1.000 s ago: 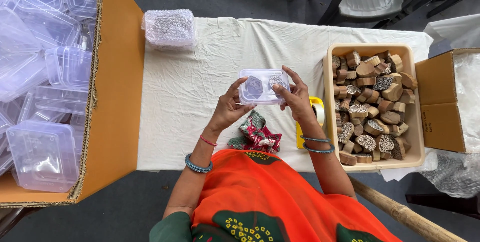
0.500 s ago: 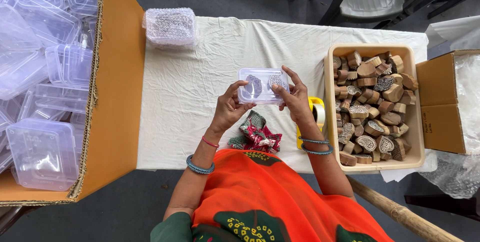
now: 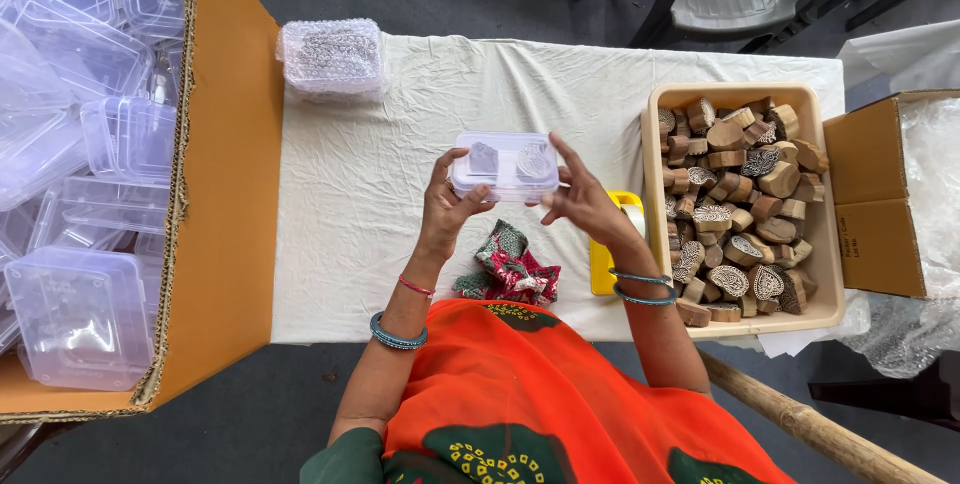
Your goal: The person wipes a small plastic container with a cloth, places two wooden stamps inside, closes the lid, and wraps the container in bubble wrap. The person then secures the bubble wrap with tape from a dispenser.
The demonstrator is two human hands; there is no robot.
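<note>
Clear plastic box (image 3: 505, 166) held above white-clothed table (image 3: 400, 194), centre. Left hand (image 3: 447, 206) and right hand (image 3: 580, 202) both grasping its ends. Light, stiff, slick (probably brittle); hold by side walls.

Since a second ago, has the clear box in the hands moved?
No, barely. The clear box sits in the same spot between the bubble-wrap stack and the tray of wooden blocks, held in both hands.
</note>
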